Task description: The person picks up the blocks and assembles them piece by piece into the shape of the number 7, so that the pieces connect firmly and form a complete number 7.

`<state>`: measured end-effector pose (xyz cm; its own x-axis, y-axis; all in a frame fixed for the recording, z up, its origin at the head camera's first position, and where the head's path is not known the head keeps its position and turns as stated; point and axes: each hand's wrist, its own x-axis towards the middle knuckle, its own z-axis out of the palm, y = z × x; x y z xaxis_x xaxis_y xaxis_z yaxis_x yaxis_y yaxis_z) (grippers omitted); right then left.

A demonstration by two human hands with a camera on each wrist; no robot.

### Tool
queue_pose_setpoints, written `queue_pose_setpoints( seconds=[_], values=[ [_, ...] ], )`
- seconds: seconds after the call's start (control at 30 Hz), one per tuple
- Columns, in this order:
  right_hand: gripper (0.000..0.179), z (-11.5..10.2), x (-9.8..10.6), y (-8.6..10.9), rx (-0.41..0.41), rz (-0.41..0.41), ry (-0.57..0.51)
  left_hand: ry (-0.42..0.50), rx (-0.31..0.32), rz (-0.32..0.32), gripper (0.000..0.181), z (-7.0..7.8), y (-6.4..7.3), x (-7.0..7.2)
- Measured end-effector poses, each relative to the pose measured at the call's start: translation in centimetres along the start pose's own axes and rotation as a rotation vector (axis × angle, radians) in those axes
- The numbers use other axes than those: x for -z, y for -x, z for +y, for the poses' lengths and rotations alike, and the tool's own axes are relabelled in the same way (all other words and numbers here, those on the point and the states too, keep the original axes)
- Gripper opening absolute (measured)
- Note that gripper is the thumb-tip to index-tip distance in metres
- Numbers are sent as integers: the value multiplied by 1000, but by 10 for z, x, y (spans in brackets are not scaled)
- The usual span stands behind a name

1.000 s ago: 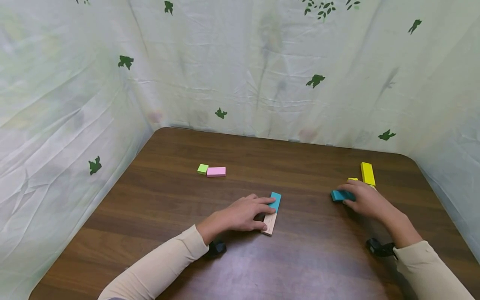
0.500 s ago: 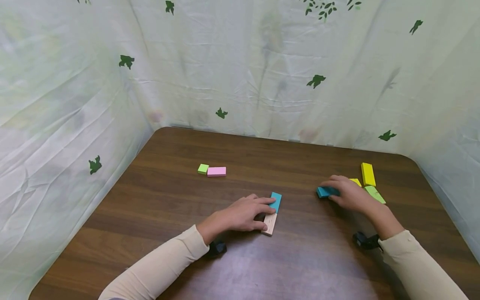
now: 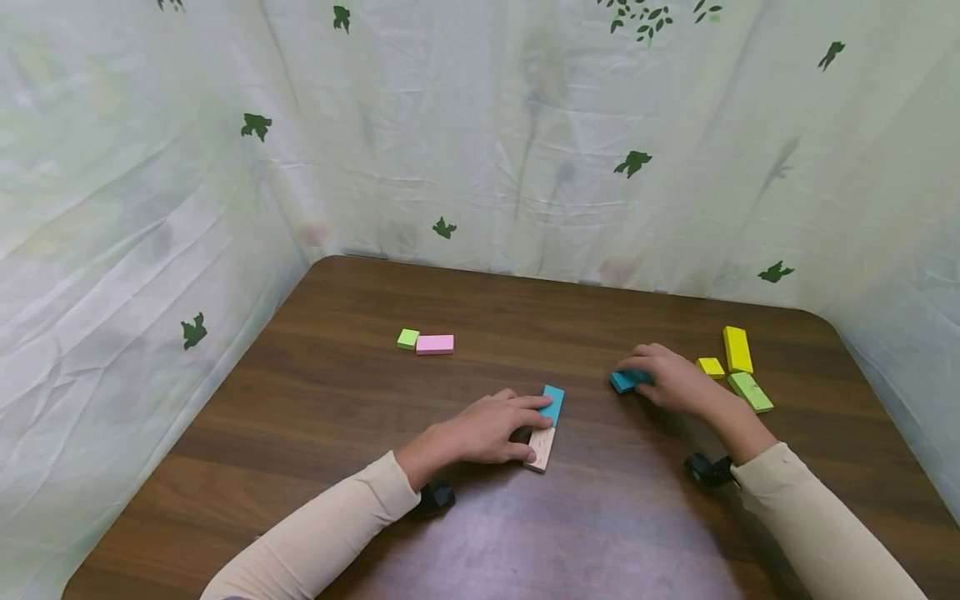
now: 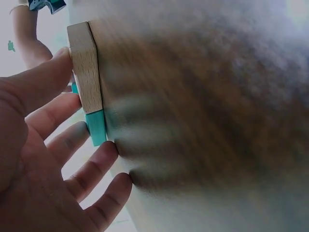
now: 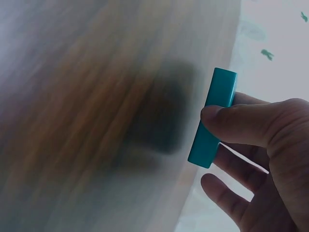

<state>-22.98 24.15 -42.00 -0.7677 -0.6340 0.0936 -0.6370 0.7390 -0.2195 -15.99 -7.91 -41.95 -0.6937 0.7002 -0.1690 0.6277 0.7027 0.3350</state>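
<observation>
- Right hand point(image 3: 671, 383): thumb and fingers pinch a blue, flat rectangular block point(image 3: 628, 381), material not confirmed; its left end projects beyond the fingertips. In the right wrist view its shadow falls apart from it, so it is judged to be raised off the brown wood-grain table point(image 3: 337, 308).
- Left hand point(image 3: 495, 425): fingers loosely spread, gripping nothing. Fingertips rest on a second blue rectangular block point(image 3: 555, 402); the thumb tip touches the left side of a plain, unpainted wooden block point(image 3: 542, 450).
- Governing relation: the wooden block and second blue block meet end to end, wooden one near, blue one far. Their shared long axis runs near to far, its far end leaning right.
- The held block is apart from this row, to its right and slightly farther, between it and the right hand. Its long axis runs roughly left to right, across the row's line.
- Nearer hand: the left touches the row; the right is off to its right.
- Beyond the right hand, on the right: a long yellow block point(image 3: 737, 348), a short yellow block point(image 3: 710, 367) and a light-green rectangular block point(image 3: 751, 392).
</observation>
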Motion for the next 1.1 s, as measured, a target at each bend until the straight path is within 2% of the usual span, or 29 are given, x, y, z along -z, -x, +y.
queue_pose_setpoints(
  seconds=[0.17,0.57,0.9,1.1],
  values=[
    [33,-7,-4,-14,46,12,8,6,-3,-1,51,-1,0,-1],
    [32,-22,-4,-53,86,-82,46,13,-13,-2,51,-2,0,0],
    [30,-33,-6,-69,159,-37,65,15,-15,-6,50,-2,0,1],
    [35,-38,-13,-73,182,-52,59,15,-13,-10,51,-1,-1,1]
  ],
)
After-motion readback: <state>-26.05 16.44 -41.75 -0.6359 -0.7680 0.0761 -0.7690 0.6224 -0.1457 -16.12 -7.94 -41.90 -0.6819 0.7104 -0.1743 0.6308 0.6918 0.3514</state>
